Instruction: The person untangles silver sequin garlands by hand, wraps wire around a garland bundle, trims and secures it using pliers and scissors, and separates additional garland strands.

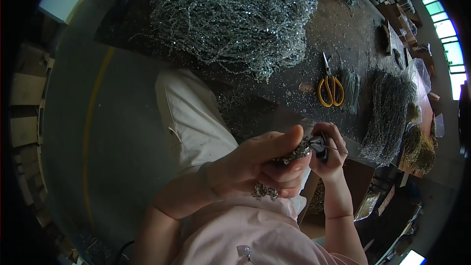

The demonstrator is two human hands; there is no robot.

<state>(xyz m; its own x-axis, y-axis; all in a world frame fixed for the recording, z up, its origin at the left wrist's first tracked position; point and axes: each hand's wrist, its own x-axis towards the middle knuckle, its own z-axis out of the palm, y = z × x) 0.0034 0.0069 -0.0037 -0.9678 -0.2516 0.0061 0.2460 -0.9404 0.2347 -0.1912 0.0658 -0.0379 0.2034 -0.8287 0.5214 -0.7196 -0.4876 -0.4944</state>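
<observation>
My left hand is wrapped round a bundle of glittery silver sprigs, part of it sticking out below the fingers and part above. Close beside it, my right hand grips small black-handled pliers. Their metal jaws are at the upper end of the bundle, but I cannot make out whether they are closed on it. A thin wire shows at the right hand's fingers. Up on the dark table spreads a large heap of glittery silver sprigs.
Yellow-handled scissors lie on the table beside a small bunch of thin wire stems. Farther right are a long bundle of grey sprigs and a gold-coloured bundle. Loose glitter covers the tabletop. Cardboard boxes stand along the left.
</observation>
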